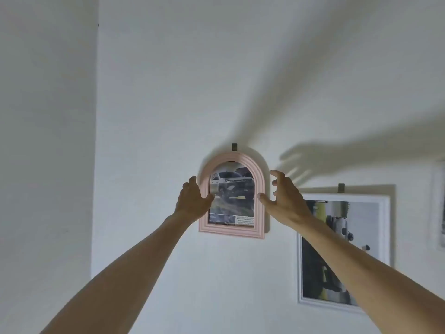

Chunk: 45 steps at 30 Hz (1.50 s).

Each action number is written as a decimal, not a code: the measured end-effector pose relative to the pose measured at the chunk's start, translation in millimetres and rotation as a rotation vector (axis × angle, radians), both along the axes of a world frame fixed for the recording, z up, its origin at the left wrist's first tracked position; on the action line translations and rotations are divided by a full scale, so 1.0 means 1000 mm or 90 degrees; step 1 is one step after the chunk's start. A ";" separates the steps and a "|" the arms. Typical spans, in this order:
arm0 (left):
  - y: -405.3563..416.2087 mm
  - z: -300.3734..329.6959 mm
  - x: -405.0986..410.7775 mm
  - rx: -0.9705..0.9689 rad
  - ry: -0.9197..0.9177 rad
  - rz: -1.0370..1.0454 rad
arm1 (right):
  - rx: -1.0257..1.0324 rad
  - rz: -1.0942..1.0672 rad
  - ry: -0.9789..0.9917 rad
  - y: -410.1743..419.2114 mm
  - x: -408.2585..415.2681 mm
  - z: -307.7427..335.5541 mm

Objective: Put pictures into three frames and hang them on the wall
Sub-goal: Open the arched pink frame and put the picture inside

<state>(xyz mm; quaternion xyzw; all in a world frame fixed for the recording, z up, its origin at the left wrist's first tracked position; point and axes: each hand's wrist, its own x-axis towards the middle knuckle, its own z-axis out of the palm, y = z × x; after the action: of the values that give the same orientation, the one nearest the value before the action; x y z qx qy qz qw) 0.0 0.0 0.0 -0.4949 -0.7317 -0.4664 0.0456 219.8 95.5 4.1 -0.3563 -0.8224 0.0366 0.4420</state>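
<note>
Between our fingers hangs the arched pink frame (232, 196), ridged moulding, on a dark hook (234, 147) against the smooth white wall (168, 92). Our left hand (193, 201) touches its edge, fingers loose; our right hand (284, 196) hovers beside it, fingers spread and released. Right of them hangs a rectangular white frame (342, 251).

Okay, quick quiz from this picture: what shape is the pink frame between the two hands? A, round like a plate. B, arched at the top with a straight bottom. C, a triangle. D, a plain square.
B: the pink frame curves into an arch under the dark wall hook and has a straight bottom edge with square lower corners.
</note>
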 end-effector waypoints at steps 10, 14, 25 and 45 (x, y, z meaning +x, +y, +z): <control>0.031 -0.010 -0.028 0.047 -0.133 -0.035 | -0.022 0.003 0.082 0.030 -0.039 -0.015; 0.027 -0.006 -0.039 0.078 -0.145 -0.056 | -0.043 0.016 0.139 0.027 -0.039 -0.017; -0.004 -0.013 -0.053 0.091 -0.208 -0.201 | -0.074 0.010 0.136 -0.022 -0.020 -0.025; -0.066 -0.221 0.014 -0.200 -0.421 -0.382 | -0.423 -0.198 0.109 -0.132 0.058 -0.229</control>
<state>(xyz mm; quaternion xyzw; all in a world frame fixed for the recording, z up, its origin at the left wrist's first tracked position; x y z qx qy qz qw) 14.3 -65.9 -221.1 -0.5107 -0.5933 -0.4750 -0.4020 277.9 -36.1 -224.9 -0.5966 -0.6616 0.2638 0.3698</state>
